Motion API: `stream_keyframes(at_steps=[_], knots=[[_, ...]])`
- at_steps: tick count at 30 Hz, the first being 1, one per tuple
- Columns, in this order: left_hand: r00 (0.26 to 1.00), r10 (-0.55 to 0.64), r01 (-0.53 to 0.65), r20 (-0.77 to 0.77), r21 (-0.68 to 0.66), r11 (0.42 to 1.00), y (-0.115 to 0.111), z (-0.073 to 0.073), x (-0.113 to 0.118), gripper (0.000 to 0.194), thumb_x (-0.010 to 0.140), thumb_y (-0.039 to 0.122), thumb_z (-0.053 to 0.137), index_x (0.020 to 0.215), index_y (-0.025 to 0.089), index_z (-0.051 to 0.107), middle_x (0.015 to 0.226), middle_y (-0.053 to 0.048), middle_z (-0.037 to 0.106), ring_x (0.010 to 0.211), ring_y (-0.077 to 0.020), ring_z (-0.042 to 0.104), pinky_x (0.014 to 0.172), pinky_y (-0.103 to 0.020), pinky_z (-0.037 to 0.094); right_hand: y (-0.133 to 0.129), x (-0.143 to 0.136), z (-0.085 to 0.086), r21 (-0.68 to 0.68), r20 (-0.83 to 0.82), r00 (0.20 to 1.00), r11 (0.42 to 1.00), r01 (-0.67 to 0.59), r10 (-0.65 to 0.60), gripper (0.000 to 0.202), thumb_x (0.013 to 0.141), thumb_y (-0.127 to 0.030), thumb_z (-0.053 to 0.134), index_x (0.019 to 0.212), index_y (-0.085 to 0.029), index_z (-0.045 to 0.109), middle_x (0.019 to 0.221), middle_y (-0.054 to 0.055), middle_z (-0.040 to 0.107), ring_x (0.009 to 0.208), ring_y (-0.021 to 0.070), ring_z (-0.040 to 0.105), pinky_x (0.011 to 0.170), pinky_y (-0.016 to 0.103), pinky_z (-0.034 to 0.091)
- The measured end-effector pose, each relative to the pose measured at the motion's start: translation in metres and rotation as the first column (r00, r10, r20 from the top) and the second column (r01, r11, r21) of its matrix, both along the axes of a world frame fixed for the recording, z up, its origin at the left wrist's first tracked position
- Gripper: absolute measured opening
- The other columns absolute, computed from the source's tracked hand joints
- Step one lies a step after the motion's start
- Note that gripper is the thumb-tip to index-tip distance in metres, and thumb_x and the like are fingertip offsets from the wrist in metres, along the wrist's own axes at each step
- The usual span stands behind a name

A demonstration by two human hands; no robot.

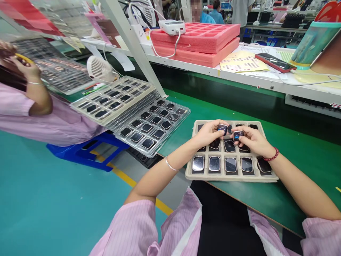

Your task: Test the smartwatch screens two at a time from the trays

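Observation:
Between the thumb and fingers of my left hand (210,133) is a smartwatch (222,129) without a strap, its screen lit. A second lit smartwatch (238,135) is pinched in my right hand (254,139), a little to the right of the first. Both are held close together above a beige compartment tray (231,179). Several dark-screened watch bodies sit in its pockets, such as the watch body (214,164) in the front row. My hands hide part of the back rows.
Left of my tray lie a clear plastic tray (170,137) and a beige tray (80,103), both with watch bodies. A small white fan (101,69) stands behind them. Red foam trays (197,46) and a phone (275,62) rest on the shelf. A co-worker (48,110) sits at left.

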State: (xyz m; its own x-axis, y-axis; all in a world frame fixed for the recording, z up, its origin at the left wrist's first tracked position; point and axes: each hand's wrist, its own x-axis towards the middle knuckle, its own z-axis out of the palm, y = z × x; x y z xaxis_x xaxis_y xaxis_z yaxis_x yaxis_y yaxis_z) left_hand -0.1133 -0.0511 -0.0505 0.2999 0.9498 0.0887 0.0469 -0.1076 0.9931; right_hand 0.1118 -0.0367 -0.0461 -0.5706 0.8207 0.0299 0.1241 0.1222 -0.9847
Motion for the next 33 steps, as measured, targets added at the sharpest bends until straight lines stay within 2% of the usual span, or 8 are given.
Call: stream_keyframes(at_steps=[2, 4, 8, 12, 15, 20, 25, 33], knots=[[1.0, 0.007, -0.007, 0.008, -0.047, 0.999, -0.0003, -0.0001, -0.0002, 0.034, 0.09, 0.039, 0.055, 0.108, 0.012, 0.062, 0.084, -0.007, 0.07, 0.06, -0.01, 0.062, 0.051, -0.019, 0.041, 0.0011, 0.0005, -0.0002, -0.037, -0.024, 0.999, 0.999, 0.03, -0.031, 0.036, 0.089, -0.048, 0.063, 0.108, -0.019, 0.069, 0.095, 0.009, 0.074, 0.069, 0.0175, 0.07, 0.056, 0.027, 0.057], [1.0, 0.026, -0.026, 0.01, -0.067, 0.997, -0.0008, 0.0004, -0.0003, 0.039, 0.091, 0.042, 0.054, 0.116, 0.012, 0.06, 0.086, -0.008, 0.071, 0.063, -0.0113, 0.064, 0.049, -0.019, 0.039, 0.0019, 0.0005, -0.0004, -0.036, -0.045, 0.997, 0.998, 0.059, -0.06, 0.038, 0.09, -0.052, 0.062, 0.109, -0.019, 0.069, 0.094, 0.009, 0.074, 0.068, 0.0173, 0.069, 0.055, 0.027, 0.057], [1.0, 0.002, -0.002, -0.003, -0.045, 0.999, -0.0008, 0.0009, -0.0004, 0.059, 0.077, 0.022, 0.071, 0.133, 0.016, 0.051, 0.101, -0.009, 0.072, 0.076, -0.0137, 0.068, 0.055, -0.018, 0.046, 0.0016, -0.0003, -0.0004, 0.032, -0.032, 0.997, 0.997, 0.073, -0.072, 0.04, 0.079, -0.032, 0.075, 0.116, -0.022, 0.065, 0.101, 0.007, 0.073, 0.072, 0.0168, 0.067, 0.058, 0.028, 0.058], [1.0, -0.026, 0.027, 0.007, -0.06, 0.998, 0.0011, -0.0004, -0.0006, 0.036, 0.09, 0.036, 0.056, 0.116, 0.012, 0.061, 0.098, -0.011, 0.071, 0.068, -0.0114, 0.067, 0.05, -0.018, 0.042, 0.0015, 0.0006, -0.0001, -0.026, -0.03, 0.997, 0.997, 0.071, -0.072, 0.028, 0.087, -0.04, 0.067, 0.106, -0.019, 0.068, 0.09, 0.007, 0.074, 0.061, 0.0146, 0.066, 0.051, 0.025, 0.054], [1.0, 0.005, -0.004, 0.02, -0.063, 0.998, 0.0007, 0.0002, 0.0, 0.037, 0.087, 0.031, 0.059, 0.12, 0.013, 0.058, 0.103, -0.01, 0.071, 0.073, -0.0128, 0.069, 0.054, -0.018, 0.045, 0.0024, 0.0008, -0.0004, -0.036, -0.077, 0.993, 0.996, 0.086, -0.089, 0.032, 0.089, -0.046, 0.064, 0.106, -0.019, 0.068, 0.092, 0.009, 0.074, 0.064, 0.0157, 0.068, 0.053, 0.026, 0.056], [1.0, 0.003, -0.004, -0.018, -0.042, 0.999, -0.0025, 0.0039, 0.0011, 0.044, 0.073, 0.011, 0.061, 0.117, 0.013, 0.057, 0.101, -0.008, 0.071, 0.074, -0.012, 0.068, 0.059, -0.019, 0.048, 0.0017, -0.0006, -0.0015, 0.048, -0.073, 0.995, 0.997, 0.067, -0.063, 0.04, 0.077, -0.025, 0.071, 0.116, -0.021, 0.064, 0.103, 0.008, 0.073, 0.073, 0.0163, 0.069, 0.062, 0.029, 0.06], [0.999, 0.009, -0.009, -0.04, -0.015, 1.0, -0.0026, 0.0044, 0.0009, 0.04, 0.075, 0.017, 0.064, 0.114, 0.014, 0.059, 0.097, -0.007, 0.071, 0.072, -0.012, 0.067, 0.057, -0.019, 0.046, -0.0004, -0.0002, 0.0004, 0.031, -0.047, 0.998, 0.998, 0.05, -0.048, 0.038, 0.077, -0.025, 0.07, 0.115, -0.023, 0.064, 0.104, 0.007, 0.073, 0.079, 0.0192, 0.072, 0.063, 0.03, 0.061], [0.997, -0.027, 0.025, -0.075, -0.025, 0.999, 0.0026, -0.0029, 0.0008, 0.026, 0.081, 0.025, 0.058, 0.104, 0.012, 0.062, 0.085, -0.005, 0.068, 0.061, -0.0106, 0.064, 0.047, -0.017, 0.039, 0.0012, 0.0, 0.0014, -0.009, -0.003, 0.996, 0.996, 0.09, -0.09, 0.03, 0.079, -0.036, 0.071, 0.104, -0.02, 0.068, 0.091, 0.007, 0.075, 0.066, 0.0172, 0.072, 0.056, 0.027, 0.058]])
